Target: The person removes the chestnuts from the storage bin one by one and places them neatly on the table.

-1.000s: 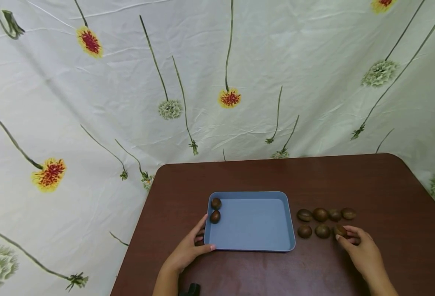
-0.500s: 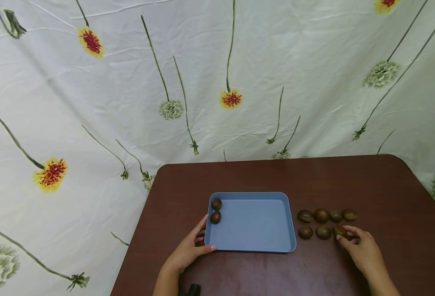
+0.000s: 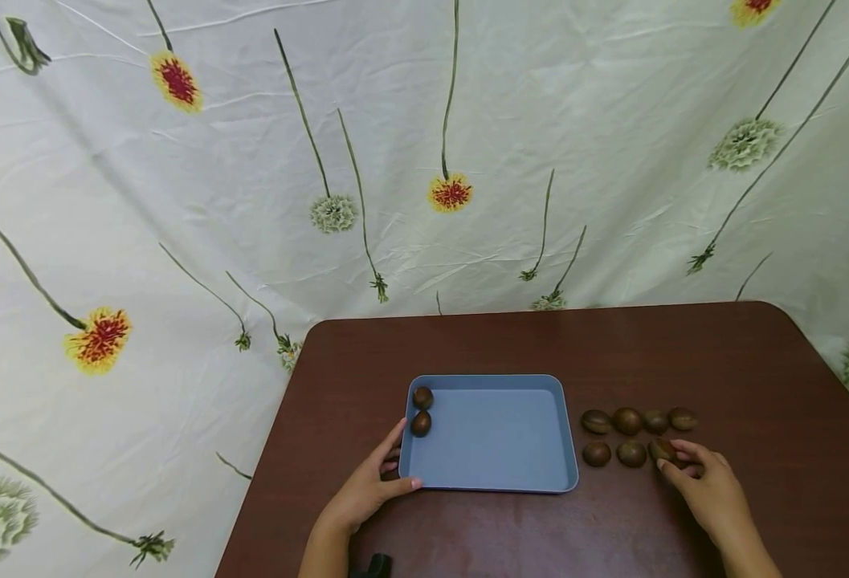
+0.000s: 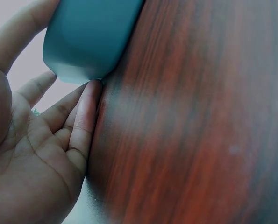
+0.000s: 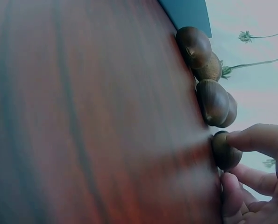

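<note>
My left hand (image 3: 369, 486) rests against the near left corner of a shallow blue tray (image 3: 496, 478), thumb on the near edge and fingers along the left side. In the left wrist view the extended fingertips (image 4: 89, 93) touch the tray's (image 4: 92, 37) outer wall. Two brown chestnuts (image 3: 421, 424) lie inside by its left wall. To the tray's right, my right hand (image 3: 713, 490) pinches a chestnut (image 3: 661, 449) between thumb and fingers, at the right end of the near row. In the right wrist view that chestnut (image 5: 226, 151) is low at the table surface.
Several more chestnuts (image 3: 627, 421) stand in two rows right of the tray, close to my right hand. The dark brown table (image 3: 525, 530) has rounded far corners. A flower-print cloth (image 3: 496, 104) hangs behind it. A small black object (image 3: 378, 565) shows beside my left wrist.
Both hands, the tray and the chestnuts keep nearly the same places; only a slight shift of the whole head view shows.
</note>
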`<act>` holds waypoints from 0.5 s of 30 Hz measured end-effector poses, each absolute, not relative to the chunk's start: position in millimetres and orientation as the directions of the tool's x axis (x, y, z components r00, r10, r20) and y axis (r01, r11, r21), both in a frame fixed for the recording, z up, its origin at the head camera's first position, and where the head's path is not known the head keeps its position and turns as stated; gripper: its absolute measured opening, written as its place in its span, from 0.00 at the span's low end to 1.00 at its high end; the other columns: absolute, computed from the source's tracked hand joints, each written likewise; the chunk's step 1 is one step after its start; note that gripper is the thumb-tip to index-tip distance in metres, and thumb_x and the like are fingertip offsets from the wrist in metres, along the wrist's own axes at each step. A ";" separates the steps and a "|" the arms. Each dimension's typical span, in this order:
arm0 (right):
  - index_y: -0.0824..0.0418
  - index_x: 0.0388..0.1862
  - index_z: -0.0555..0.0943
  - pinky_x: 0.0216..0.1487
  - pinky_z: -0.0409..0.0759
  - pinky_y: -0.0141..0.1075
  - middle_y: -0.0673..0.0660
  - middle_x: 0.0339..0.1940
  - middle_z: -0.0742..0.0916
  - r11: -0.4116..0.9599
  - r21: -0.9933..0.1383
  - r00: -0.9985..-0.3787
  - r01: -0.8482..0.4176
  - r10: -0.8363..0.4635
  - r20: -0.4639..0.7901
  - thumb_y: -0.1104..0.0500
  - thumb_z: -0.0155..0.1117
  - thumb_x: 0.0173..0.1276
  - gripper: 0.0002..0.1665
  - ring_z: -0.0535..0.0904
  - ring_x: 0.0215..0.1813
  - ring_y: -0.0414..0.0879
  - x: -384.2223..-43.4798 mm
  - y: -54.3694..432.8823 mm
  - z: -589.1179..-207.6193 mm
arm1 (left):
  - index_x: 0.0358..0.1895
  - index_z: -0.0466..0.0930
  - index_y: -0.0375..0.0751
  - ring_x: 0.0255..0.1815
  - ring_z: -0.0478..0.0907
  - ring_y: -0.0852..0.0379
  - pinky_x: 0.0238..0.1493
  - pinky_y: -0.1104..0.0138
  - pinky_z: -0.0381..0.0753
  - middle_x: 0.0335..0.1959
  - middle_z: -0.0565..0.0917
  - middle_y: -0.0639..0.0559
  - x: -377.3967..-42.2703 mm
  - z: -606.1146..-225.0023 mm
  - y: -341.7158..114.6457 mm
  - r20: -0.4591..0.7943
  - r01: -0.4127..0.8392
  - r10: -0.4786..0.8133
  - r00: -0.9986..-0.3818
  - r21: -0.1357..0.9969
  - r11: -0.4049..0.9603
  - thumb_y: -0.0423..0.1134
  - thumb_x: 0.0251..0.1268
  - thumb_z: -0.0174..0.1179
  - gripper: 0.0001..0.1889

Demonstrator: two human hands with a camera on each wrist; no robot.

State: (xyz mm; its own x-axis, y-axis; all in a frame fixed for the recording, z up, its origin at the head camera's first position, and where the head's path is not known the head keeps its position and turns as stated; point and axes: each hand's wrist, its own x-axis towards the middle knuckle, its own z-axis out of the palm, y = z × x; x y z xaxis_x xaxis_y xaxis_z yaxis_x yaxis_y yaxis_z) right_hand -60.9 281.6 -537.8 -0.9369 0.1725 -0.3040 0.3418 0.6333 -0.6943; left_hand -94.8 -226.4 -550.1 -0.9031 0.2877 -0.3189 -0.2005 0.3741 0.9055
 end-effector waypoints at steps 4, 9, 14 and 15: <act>0.68 0.77 0.62 0.44 0.76 0.35 0.69 0.67 0.70 0.604 -0.712 -0.932 0.359 0.188 -0.310 0.36 0.55 0.76 0.47 0.72 0.61 0.59 -57.3 282.4 -538.9 | 0.80 0.48 0.76 0.69 0.68 0.41 0.63 0.48 0.74 0.74 0.65 0.41 -94.5 -550.0 -227.0 -0.320 -0.202 0.276 -0.906 0.902 0.381 0.49 0.60 0.74 0.51; 0.67 0.77 0.61 0.45 0.78 0.37 0.69 0.69 0.71 0.575 -0.729 -0.928 0.373 0.220 -0.301 0.36 0.55 0.76 0.46 0.72 0.63 0.61 -52.1 282.3 -539.2 | 0.79 0.49 0.78 0.69 0.68 0.41 0.64 0.47 0.73 0.74 0.66 0.42 -94.6 -550.7 -227.1 -0.319 -0.203 0.267 -0.909 0.901 0.384 0.49 0.60 0.74 0.51; 0.67 0.75 0.63 0.44 0.77 0.36 0.68 0.68 0.74 0.574 -0.732 -0.929 0.368 0.259 -0.265 0.37 0.54 0.77 0.43 0.74 0.58 0.55 -48.2 281.1 -538.6 | 0.80 0.48 0.77 0.69 0.68 0.41 0.63 0.48 0.74 0.74 0.66 0.41 -94.9 -551.2 -226.5 -0.318 -0.202 0.271 -0.909 0.903 0.380 0.49 0.60 0.74 0.51; 0.67 0.75 0.64 0.43 0.76 0.35 0.68 0.68 0.75 0.577 -0.731 -0.930 0.365 0.265 -0.255 0.37 0.54 0.77 0.43 0.75 0.56 0.52 -47.6 280.9 -538.3 | 0.80 0.48 0.77 0.69 0.68 0.41 0.63 0.48 0.74 0.74 0.66 0.41 -94.9 -551.2 -226.4 -0.318 -0.203 0.270 -0.909 0.903 0.380 0.49 0.60 0.74 0.51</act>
